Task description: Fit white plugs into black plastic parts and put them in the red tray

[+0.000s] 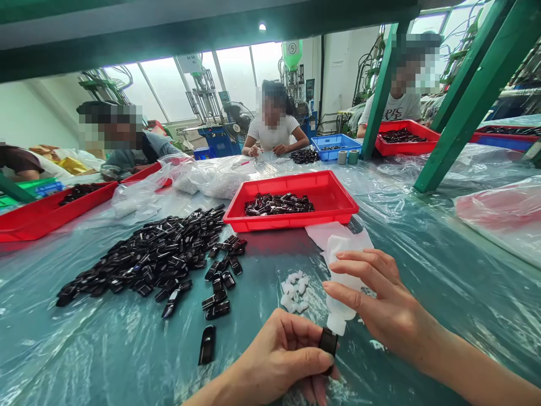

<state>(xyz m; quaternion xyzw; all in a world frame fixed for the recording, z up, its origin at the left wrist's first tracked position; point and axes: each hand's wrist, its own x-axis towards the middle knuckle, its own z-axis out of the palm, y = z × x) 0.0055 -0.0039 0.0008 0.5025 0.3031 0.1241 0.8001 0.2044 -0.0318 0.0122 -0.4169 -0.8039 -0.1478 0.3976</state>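
Long bench [105, 349] under a see-through plastic sheet, co-workers [273, 127] seated along the far side. Red tray [333, 186] ahead of the hands, holding a heap of dark glossy pieces. Large loose pile of black plastic pieces [143, 262] on the sheet, left of the tray. Small cluster of white bits [293, 291] between pile and hands. Single black piece [207, 345] lying just left of the left hand [279, 361].

Left hand closed in a pinch, thumb and fingers gripping a small black piece [328, 343]. Right hand [386, 301] curled around a white plastic pouch [341, 282], slightly tilted, its narrow lower end touching the top of the held black piece.
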